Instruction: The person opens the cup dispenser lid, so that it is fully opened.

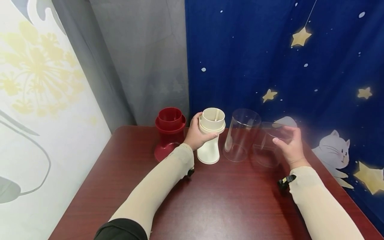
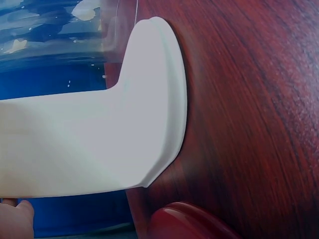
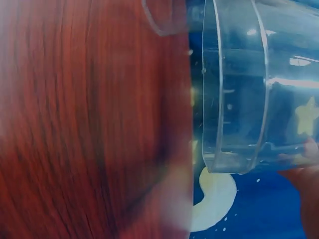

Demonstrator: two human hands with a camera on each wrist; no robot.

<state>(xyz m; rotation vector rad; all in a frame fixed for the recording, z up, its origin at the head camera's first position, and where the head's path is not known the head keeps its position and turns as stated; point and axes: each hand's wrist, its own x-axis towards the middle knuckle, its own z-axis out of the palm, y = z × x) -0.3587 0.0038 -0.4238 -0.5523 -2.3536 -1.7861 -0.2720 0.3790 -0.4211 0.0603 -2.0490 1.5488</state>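
My left hand [image 1: 198, 136] grips a cream plastic stand [image 1: 209, 151] below its round, cup-like top. The stand is upright on the table; its flared foot [image 2: 154, 99] fills much of the left wrist view. Close to its left stands a red stand [image 1: 169, 131] of like shape, partly behind my left forearm. My right hand [image 1: 293, 146] holds a clear plastic cylinder [image 1: 267, 153] between thumb and fingers. In the right wrist view the cylinder's rimmed lower end [image 3: 234, 99] appears raised off the tabletop. Another clear cylinder [image 1: 237, 140] stands between the cream stand and the held cylinder.
All of this is near the back edge of a dark red wooden table [image 1: 222, 200]. Behind it hang a grey curtain [image 1: 144, 66] and a blue curtain [image 1: 240, 50] with stars. A white patterned surface [image 1: 45, 116] rises along the left.
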